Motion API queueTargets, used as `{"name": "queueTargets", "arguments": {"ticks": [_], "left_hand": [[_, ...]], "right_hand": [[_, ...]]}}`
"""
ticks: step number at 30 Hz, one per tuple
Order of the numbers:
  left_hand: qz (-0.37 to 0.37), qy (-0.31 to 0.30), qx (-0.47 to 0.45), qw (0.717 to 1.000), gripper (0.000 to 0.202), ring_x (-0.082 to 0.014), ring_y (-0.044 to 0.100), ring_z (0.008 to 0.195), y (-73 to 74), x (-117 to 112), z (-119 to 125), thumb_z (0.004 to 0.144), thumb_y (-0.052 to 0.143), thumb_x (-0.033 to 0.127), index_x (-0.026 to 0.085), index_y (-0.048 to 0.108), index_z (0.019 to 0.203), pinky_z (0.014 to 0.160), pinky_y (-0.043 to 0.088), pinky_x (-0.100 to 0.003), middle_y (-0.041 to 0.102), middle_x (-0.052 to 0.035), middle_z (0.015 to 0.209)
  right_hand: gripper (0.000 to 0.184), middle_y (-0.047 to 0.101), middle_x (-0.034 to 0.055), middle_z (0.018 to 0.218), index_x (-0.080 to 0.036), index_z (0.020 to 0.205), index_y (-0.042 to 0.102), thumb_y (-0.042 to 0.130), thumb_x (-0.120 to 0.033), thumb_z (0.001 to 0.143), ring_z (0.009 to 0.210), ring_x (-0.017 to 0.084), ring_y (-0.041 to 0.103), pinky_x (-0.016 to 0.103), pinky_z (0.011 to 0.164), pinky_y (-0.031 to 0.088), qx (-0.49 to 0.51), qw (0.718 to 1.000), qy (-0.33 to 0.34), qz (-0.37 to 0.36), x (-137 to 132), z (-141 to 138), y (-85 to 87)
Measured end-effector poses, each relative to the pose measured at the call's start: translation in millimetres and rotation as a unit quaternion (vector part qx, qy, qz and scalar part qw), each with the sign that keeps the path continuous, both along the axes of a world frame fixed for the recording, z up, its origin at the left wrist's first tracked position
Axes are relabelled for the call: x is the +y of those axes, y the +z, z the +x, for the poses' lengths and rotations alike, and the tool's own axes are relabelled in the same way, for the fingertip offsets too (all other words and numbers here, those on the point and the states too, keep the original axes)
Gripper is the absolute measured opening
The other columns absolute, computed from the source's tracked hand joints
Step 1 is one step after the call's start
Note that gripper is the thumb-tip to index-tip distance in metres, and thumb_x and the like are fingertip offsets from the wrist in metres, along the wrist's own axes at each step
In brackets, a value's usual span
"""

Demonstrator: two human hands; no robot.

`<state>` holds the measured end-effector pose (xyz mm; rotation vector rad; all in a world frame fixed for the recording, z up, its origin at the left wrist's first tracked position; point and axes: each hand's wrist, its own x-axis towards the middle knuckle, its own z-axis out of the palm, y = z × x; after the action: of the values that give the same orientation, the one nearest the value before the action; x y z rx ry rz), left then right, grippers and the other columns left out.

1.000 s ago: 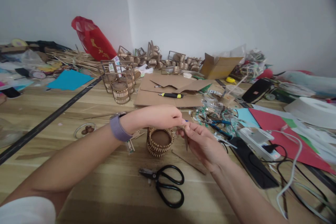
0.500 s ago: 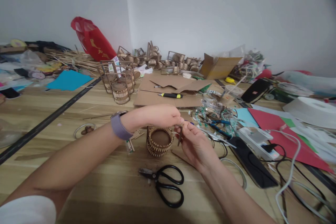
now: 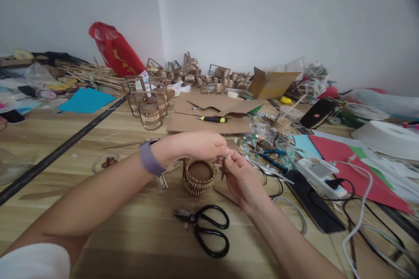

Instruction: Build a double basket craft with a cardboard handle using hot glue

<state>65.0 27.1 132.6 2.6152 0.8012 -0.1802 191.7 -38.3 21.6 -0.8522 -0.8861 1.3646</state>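
Observation:
My left hand (image 3: pixel 204 144) reaches across behind a small round basket (image 3: pixel 199 177) of brown rings and pale wooden slats. Its fingers are closed, and their tips meet those of my right hand (image 3: pixel 244 178). A thin dark brown strip (image 3: pixel 223 169) hangs down from the right fingertips, pinched just right of the basket's rim. Whether the left fingers grip part of that strip is hidden. Nearer to me, black-handled scissors (image 3: pixel 206 229) lie on the wooden table, blades pointing left. Short pale sticks (image 3: pixel 163 181) rest left of the basket.
Finished slatted baskets with handles (image 3: pixel 151 115) stand behind my left arm. A yellow-black utility knife (image 3: pixel 212 119) lies on cardboard (image 3: pixel 183 124). At right are a phone (image 3: pixel 316 202), a power strip (image 3: pixel 322 178) and loose cables. Several small baskets (image 3: pixel 222 78) line the wall.
My right hand has shifted slightly left, closer to the left fingertips, and the brown strip has moved with it. The basket and scissors stay in place.

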Motion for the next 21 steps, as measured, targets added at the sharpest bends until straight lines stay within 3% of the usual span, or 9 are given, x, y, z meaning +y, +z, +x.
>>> {"name": "queueTargets", "arguments": {"ticks": [7,10,12,13,15,18,21], "left_hand": [[0.046,0.035,0.023,0.998,0.033,-0.0173,0.059,0.077,-3.1,-1,-1,0.095,0.039,0.025,0.015,0.067,0.083,0.066,0.039,-0.027,0.071,-0.0060,0.086],[0.161,0.072,-0.028,0.984,0.032,-0.0228,0.058,0.087,-11.5,-13,-7,0.096,0.042,0.029,0.018,0.065,0.078,0.074,0.039,-0.033,0.069,-0.0053,0.083],[0.283,0.119,-0.136,0.942,0.026,-0.0246,0.055,0.094,-19.8,-29,-12,0.097,0.043,0.028,0.018,0.064,0.085,0.081,0.038,-0.037,0.068,-0.0061,0.091],[0.333,0.153,-0.185,0.912,0.027,-0.0248,0.053,0.094,-25.0,-39,-15,0.098,0.041,0.028,0.018,0.063,0.086,0.081,0.037,-0.038,0.067,-0.0073,0.093],[0.355,0.167,-0.234,0.890,0.031,-0.0226,0.053,0.084,-38.9,-59,-19,0.099,0.037,0.027,0.018,0.061,0.082,0.075,0.039,-0.036,0.065,-0.0066,0.085],[0.312,0.158,-0.224,0.910,0.024,-0.0218,0.055,0.078,-67.9,-78,-18,0.097,0.046,0.028,0.018,0.060,0.080,0.070,0.041,-0.035,0.064,-0.0047,0.079],[0.278,0.198,-0.192,0.920,0.018,-0.0254,0.059,0.085,-96.7,-79,-10,0.093,0.057,0.033,0.017,0.063,0.086,0.075,0.045,-0.039,0.067,-0.0066,0.086]], "right_hand": [[0.038,0.061,-0.0026,0.070,-0.023,0.077,0.065,0.087,-0.049,0.060,0.068,0.015,0.052,0.027,0.070,0.041,0.007,1.000,0.019,-0.011,1,6,-0.2],[0.036,0.062,-0.0025,0.073,-0.022,0.081,0.067,0.088,-0.044,0.061,0.069,0.014,0.053,0.026,0.071,0.042,0.007,1.000,0.022,-0.017,2,12,1.9],[0.034,0.062,-0.0023,0.077,-0.022,0.082,0.068,0.088,-0.041,0.062,0.073,0.014,0.055,0.025,0.072,0.042,0.011,1.000,0.019,-0.016,2,15,3.8],[0.033,0.062,-0.0021,0.078,-0.023,0.082,0.067,0.088,-0.040,0.063,0.074,0.014,0.055,0.025,0.073,0.043,0.012,1.000,0.018,-0.015,2,17,4.7],[0.031,0.061,-0.0019,0.076,-0.023,0.082,0.067,0.087,-0.038,0.064,0.073,0.015,0.055,0.026,0.071,0.044,0.014,0.999,0.026,-0.016,2,18,6.2],[0.030,0.060,-0.0027,0.074,-0.023,0.083,0.067,0.087,-0.037,0.064,0.072,0.014,0.055,0.024,0.068,0.044,0.025,0.999,0.034,-0.022,0,19,7.5],[0.030,0.059,-0.0027,0.074,-0.024,0.082,0.066,0.087,-0.037,0.064,0.073,0.014,0.056,0.023,0.065,0.044,0.029,0.999,0.033,-0.029,-1,18,8.0]]}}
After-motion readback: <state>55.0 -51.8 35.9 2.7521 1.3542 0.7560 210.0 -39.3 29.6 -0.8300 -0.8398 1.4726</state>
